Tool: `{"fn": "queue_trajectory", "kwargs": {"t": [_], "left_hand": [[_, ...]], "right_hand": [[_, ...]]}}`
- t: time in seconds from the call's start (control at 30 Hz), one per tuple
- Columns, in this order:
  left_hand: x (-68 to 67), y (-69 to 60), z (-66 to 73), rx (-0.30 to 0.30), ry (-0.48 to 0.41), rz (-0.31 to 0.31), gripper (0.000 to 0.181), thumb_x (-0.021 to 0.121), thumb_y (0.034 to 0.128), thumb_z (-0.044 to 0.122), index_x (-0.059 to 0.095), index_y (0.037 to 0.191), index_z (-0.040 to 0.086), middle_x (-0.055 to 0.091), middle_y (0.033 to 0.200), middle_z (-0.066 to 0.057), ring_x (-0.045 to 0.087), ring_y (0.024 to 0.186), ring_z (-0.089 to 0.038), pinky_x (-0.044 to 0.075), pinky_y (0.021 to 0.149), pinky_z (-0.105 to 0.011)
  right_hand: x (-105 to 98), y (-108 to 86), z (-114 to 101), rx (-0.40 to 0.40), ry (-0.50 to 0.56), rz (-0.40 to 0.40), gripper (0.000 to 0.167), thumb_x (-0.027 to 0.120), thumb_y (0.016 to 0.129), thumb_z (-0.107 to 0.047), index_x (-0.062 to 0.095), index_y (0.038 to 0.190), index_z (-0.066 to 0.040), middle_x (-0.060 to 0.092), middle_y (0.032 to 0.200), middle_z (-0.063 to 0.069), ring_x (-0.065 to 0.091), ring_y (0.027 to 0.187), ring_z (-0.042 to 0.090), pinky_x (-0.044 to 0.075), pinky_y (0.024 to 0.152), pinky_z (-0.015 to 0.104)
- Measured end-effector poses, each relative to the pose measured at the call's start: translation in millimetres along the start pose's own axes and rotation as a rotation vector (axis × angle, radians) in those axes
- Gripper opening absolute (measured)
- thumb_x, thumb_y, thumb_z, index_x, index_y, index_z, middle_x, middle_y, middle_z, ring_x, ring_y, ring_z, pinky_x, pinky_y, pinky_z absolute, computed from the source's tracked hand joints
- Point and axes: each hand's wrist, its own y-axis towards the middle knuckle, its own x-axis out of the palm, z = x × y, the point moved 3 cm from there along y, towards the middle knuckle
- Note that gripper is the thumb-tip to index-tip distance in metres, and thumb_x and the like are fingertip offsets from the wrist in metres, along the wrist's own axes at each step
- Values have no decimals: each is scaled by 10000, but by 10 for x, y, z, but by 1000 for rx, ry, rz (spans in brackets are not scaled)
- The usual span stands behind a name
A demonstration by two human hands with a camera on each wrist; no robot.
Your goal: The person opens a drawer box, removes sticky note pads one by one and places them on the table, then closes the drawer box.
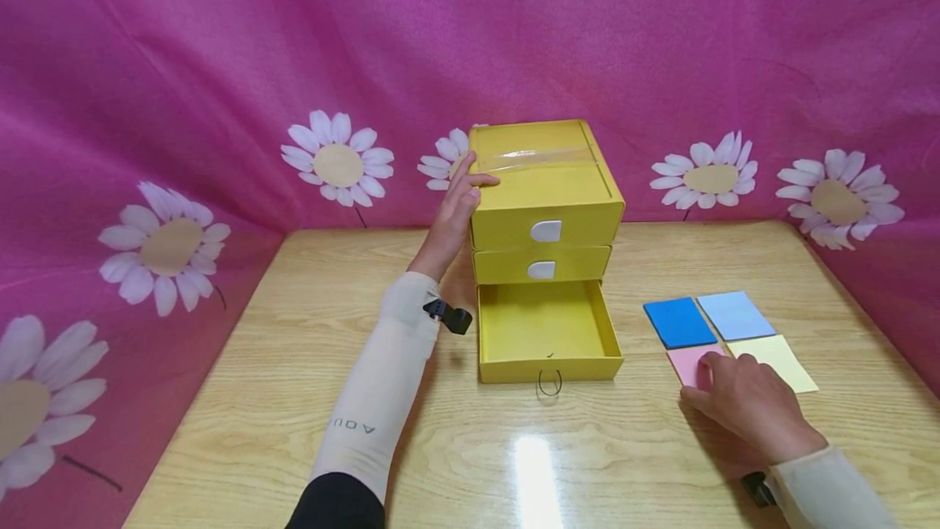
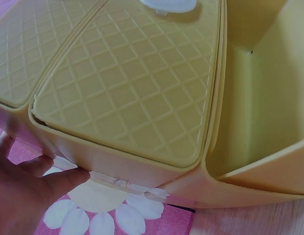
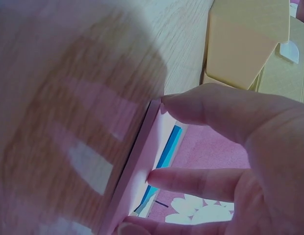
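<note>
A yellow three-drawer box [image 1: 543,178] stands at the back middle, its bottom drawer [image 1: 547,370] pulled out and bare inside. My left hand [image 1: 450,223] rests against the box's upper left side, fingers extended over the top edge. In the left wrist view, the same fingers [image 2: 68,178] touch the box wall. To the right, my right hand [image 1: 756,402] reaches over a pink sticky-note pad [image 1: 686,362], with thumb and fingertips touching it. The right wrist view shows the thumb at one corner of the pink pad [image 3: 137,171] and two fingers farther along it.
Beside the pink pad lie a dark blue pad [image 1: 680,322], a light blue pad [image 1: 736,315] and a pale yellow pad [image 1: 782,362]. A thin loop [image 1: 549,383] hangs on the drawer front. Pink flowered cloth [image 1: 470,39] encloses the wooden table [image 1: 294,333].
</note>
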Motion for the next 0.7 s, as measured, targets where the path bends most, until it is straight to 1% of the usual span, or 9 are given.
{"fn": "queue_trajectory", "kwargs": {"t": [0.3, 0.53, 0.63, 0.7], "left_hand": [[2, -9, 3, -21, -2, 3, 397, 344, 983, 162, 526, 1245, -75, 87, 1601, -167, 44, 1471, -280, 120, 1146, -502], [4, -4, 6, -20, 7, 6, 400, 339, 981, 166, 525, 1246, -69, 91, 1600, -169, 51, 1470, -286, 124, 1146, -497], [-1, -5, 11, -19, 7, 4, 398, 344, 981, 167, 525, 1244, -70, 89, 1601, -169, 46, 1471, -289, 120, 1147, -496], [-3, -4, 13, -15, 6, 3, 397, 344, 982, 163, 524, 1245, -74, 86, 1601, -172, 41, 1471, -289, 118, 1146, -505]], "right_hand": [[-9, -8, 11, 5, 15, -4, 284, 687, 782, -351, 554, 771, -100, 475, 675, 100, 457, 602, 272, 361, 476, 391], [-42, -33, 18, -12, 32, 26, 251, 693, 787, -346, 560, 767, -134, 479, 699, 100, 481, 633, 292, 368, 469, 416], [-63, -45, -19, -27, 27, 53, 274, 709, 786, -336, 593, 833, -93, 491, 703, 117, 499, 642, 313, 383, 467, 430], [-82, -60, -58, -35, 22, 71, 344, 716, 787, -342, 616, 922, -42, 513, 726, 151, 519, 660, 344, 400, 475, 451]]}}
